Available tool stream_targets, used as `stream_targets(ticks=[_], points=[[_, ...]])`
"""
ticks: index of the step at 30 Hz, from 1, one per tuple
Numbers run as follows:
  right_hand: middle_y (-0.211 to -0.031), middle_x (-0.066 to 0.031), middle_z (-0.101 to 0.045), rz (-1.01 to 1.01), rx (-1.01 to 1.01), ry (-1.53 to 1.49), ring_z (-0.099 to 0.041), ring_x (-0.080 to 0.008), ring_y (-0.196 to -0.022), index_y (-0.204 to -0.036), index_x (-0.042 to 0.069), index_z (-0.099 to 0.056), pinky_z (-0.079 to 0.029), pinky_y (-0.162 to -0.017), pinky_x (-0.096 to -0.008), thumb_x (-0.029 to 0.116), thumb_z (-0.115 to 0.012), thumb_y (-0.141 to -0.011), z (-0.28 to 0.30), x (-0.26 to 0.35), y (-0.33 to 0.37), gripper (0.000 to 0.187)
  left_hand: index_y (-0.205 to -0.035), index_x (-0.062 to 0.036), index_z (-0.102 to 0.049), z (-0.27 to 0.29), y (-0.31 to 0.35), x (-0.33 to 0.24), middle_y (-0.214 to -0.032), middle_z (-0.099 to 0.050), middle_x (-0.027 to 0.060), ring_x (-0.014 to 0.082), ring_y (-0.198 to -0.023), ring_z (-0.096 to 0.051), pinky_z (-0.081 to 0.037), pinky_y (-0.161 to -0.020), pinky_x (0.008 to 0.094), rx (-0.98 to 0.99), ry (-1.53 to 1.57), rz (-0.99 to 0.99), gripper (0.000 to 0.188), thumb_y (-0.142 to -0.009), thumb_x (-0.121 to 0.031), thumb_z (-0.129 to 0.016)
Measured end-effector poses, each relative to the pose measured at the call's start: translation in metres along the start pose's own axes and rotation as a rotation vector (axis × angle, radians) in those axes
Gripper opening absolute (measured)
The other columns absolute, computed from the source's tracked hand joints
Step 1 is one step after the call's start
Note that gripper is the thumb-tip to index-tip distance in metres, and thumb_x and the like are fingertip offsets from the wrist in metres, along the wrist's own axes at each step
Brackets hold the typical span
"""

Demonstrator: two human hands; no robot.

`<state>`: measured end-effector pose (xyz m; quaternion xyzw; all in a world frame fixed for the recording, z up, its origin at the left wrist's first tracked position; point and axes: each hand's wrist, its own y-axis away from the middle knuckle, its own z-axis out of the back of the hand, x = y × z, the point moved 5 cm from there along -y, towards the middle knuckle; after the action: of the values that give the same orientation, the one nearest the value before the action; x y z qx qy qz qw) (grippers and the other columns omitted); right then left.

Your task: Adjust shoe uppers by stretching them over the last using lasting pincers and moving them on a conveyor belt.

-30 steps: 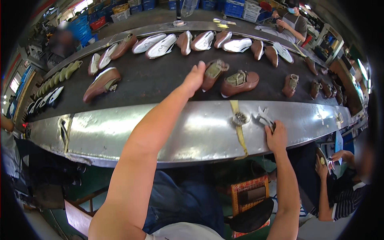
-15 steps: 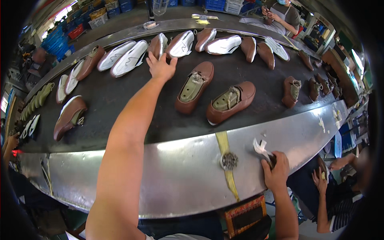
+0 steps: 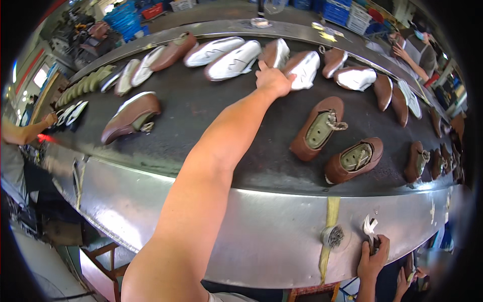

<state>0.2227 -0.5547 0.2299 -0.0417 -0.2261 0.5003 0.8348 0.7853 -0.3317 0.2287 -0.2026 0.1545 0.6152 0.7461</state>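
My left arm reaches far across the black belt. At the far row, my left hand [image 3: 273, 80] closes around the near end of a brown shoe [image 3: 275, 52] lying on its side, its thumb against a neighbouring shoe with a white sole [image 3: 304, 69]. The fingertips are partly hidden. My right hand [image 3: 373, 259] rests at the metal edge, wrapped around the dark handle of steel lasting pincers [image 3: 370, 225]. Two brown shoes, a left one [image 3: 318, 128] and a right one [image 3: 354, 160], stand upright with green lasts inside and laces tied. Another brown shoe [image 3: 132, 118] lies tipped on the left.
A magnetic dish of nails [image 3: 332, 236] sits on yellow tape [image 3: 331, 211] on the metal ledge [image 3: 266, 236]. More shoes line the belt's far side, with green lasts [image 3: 86, 84] at the left. Co-workers are at the far left, far right and lower right.
The view has turned left, so everything sits further right. My left hand stays at the same shoe, with its fingers drawn in closer. My right hand still holds the pincers.
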Motion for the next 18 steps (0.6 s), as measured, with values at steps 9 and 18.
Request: stream_targets(ticks=[9,18], points=[[-0.114,-0.0223,-0.06,0.033,-0.06,0.007,-0.057,-0.0426,-0.109,-0.122,-0.002,-0.055,-0.044,-0.096,-0.0484,0.025,-0.069,-0.091,0.003,0.002,0.008,0.044,-0.114,0.0041,-0.072,0.169,0.261,0.122,-0.156,-0.037,0.0185,0.0356,-0.136,-0.048,-0.042,-0.111,0.0419,0.166,-0.143,-0.16,0.07,-0.092,-0.062,-0.061],[-0.121,-0.0219,-0.062,0.062,-0.105,0.047,-0.058,-0.0427,-0.114,-0.125,0.001,-0.056,-0.045,-0.099,-0.0491,0.03,-0.068,-0.092,-0.003,0.001,0.014,0.045,-0.103,0.0074,-0.072,0.293,0.494,0.264,-0.146,-0.041,0.0318,0.0444,-0.131,-0.048,-0.04,-0.11,0.045,-0.028,0.071,-0.11,0.048,-0.087,-0.037,-0.076]])
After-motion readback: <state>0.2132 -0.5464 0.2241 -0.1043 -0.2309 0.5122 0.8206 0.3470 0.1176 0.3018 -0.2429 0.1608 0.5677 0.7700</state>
